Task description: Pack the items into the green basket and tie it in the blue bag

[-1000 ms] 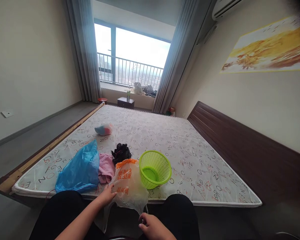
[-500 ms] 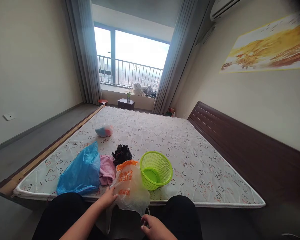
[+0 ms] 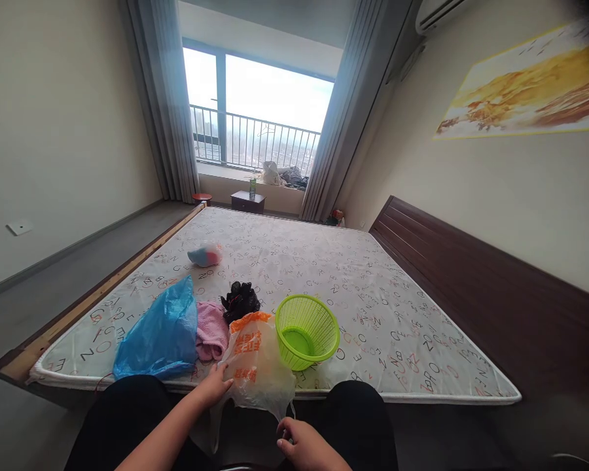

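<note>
A mattress [image 3: 373,275] fills the frame's middle; a blue bag [image 3: 160,333] lies lower left, a green basket [image 3: 307,332] at lower centre, just beside the translucent bag [image 3: 260,369], which lies just beyond both hands; the left hand [image 3: 216,386] touches its edge, grip unclear; the right hand [image 3: 302,445] pinches its handle

Bedroom, daylight from wide window [image 3: 279,88] at far end, bright pale sky, metal railing [image 3: 275,124] across lower part. Grey curtains [image 3: 164,111] both sides. Plain pale walls [image 3: 63,118]; left has wall plate [image 3: 19,227], right has gold-and-white painting [image 3: 525,85], air conditioner [image 3: 436,13] cut off at top. Grey floor [image 3: 78,275]. Letter-print mattress [image 3: 334,255], dark wood headboard [image 3: 495,268] on right. Small dark nightstand [image 3: 248,202], red-topped stool [image 3: 202,197] near window.
</note>
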A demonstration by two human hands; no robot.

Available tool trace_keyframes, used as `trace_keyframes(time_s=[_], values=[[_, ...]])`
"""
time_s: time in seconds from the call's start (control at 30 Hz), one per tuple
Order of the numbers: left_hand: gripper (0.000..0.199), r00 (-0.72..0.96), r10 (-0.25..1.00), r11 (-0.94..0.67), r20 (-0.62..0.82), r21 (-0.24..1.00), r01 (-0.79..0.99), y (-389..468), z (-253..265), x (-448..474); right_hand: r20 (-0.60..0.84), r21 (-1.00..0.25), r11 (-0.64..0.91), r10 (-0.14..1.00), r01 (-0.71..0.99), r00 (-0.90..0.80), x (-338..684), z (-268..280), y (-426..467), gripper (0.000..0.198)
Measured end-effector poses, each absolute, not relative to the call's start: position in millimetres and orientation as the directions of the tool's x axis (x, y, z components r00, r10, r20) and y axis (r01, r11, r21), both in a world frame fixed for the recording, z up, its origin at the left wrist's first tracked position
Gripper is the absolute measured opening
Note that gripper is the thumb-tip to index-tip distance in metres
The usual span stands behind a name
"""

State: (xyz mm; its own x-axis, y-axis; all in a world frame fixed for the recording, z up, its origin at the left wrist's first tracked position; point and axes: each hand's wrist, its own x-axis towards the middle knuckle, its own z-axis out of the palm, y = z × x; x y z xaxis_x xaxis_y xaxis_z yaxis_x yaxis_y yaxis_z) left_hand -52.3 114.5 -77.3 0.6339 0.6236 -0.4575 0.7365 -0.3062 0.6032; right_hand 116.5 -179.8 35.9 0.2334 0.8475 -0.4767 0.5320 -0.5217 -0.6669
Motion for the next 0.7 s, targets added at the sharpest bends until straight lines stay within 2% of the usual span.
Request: trace_keyframes(time_s=[0.1, 0.5, 0.7], values=[[0.077, 0.608, 0.623, -0.314, -0.492, 0.555, 0.771, 111.5, -72.4, -51.0, -0.478, -0.668, -0.525, 0.846, 0.528, 0.235, 116.1, 36.5, -180.2, 0.031], [0.081, 0.615, 0.622, -0.279, -0.485, 0.597, 0.752, 109.6, -67.2, -51.5, -0.466, -0.675, -0.505, 0.857, 0.538, 0.22, 119.0, 28.7, -181.1, 0.029], [0.08, 0.61, 0.617, -0.303, -0.497, 0.564, 0.768, 107.9, -70.1, -50.3, -0.468, -0.671, -0.514, 0.853, 0.534, 0.232, 119.1, 27.5, -181.7, 0.029]])
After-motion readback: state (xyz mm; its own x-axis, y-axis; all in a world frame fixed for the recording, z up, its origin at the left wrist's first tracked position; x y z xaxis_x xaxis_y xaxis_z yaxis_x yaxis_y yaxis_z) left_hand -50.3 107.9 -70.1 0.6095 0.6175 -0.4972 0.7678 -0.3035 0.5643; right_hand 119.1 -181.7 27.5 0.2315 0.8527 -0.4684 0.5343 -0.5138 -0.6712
